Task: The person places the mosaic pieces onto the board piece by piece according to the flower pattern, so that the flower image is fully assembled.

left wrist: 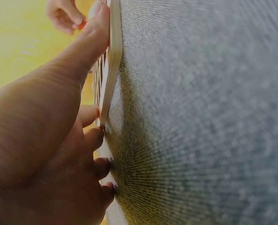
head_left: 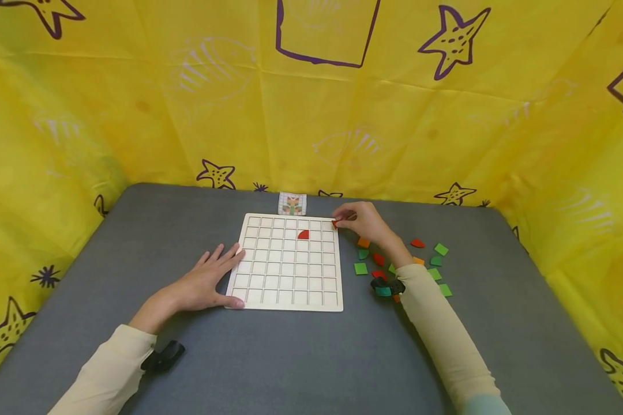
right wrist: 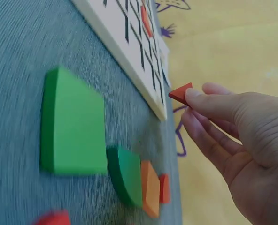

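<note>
A white square board (head_left: 289, 308) with a grid of shallow cells lies on the grey table. One red quarter-round tile (head_left: 303, 234) sits in a cell of an upper row. My left hand (head_left: 207, 282) rests at the board's left edge, fingers spread, its thumb (left wrist: 94, 33) lying on the near corner. Over the board's far right corner, my right hand (head_left: 366, 222) pinches a red tile (right wrist: 180, 93) between thumb and fingers. That tile shows a pointed corner in the right wrist view; its full outline is partly covered by the fingers.
Loose tiles lie right of the board under the right forearm: green squares (head_left: 360, 268), dark green rounded pieces (right wrist: 126, 176), orange pieces (right wrist: 150, 188) and red ones (head_left: 417, 243). A small printed pattern card (head_left: 292, 204) lies behind the board. Yellow patterned cloth (head_left: 291, 115) hangs behind the table.
</note>
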Motion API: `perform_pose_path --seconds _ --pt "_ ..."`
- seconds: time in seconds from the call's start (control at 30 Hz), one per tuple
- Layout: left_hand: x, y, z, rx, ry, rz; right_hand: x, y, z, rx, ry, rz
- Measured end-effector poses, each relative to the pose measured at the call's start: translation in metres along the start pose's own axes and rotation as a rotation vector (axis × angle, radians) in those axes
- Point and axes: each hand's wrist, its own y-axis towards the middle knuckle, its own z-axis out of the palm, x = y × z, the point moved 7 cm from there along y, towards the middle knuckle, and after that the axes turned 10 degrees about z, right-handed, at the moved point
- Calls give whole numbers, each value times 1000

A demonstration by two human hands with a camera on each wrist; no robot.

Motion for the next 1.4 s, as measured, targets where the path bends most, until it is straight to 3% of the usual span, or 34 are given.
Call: perform_pose_path --seconds 0.33,0.77,1.4 --pt "-1 -2 -1 -4 10 -9 12 9 22 40 39 7" --pt "-2 0 -1 8 4 -15 36 19 50 71 96 -60" --pt "-2 0 1 22 -10 -11 48 34 80 148 75 23"
